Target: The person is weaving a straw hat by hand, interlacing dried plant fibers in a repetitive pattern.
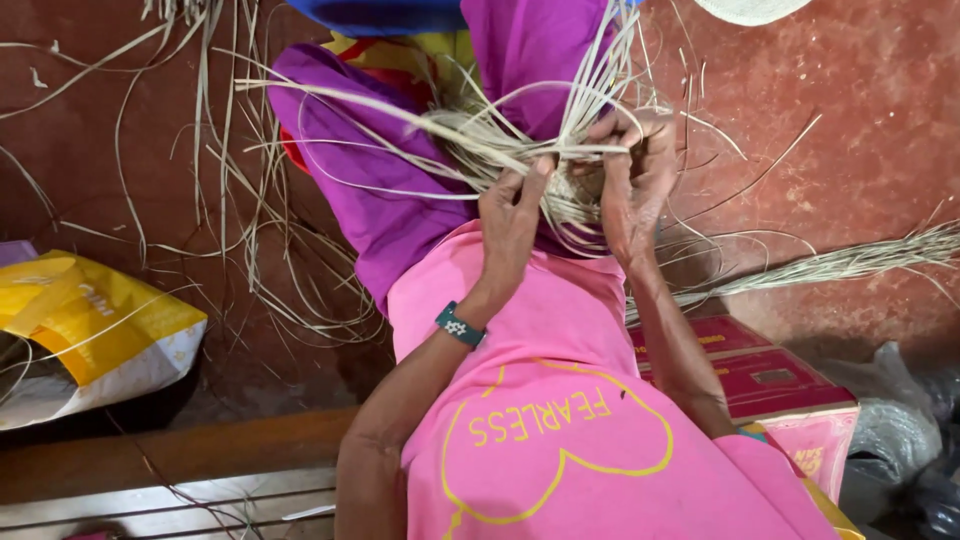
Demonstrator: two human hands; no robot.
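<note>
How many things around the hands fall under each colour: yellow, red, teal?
Yellow: 1, the sack lying on the floor
Red: 1, the box beside the right arm
Teal: 1, the wristband on the left wrist
Total: 3
Both hands, left hand and right hand, grip pale straw strands, too many to count.

Home weaving spot: straw strands [520, 140], earthen floor [850, 130].
</note>
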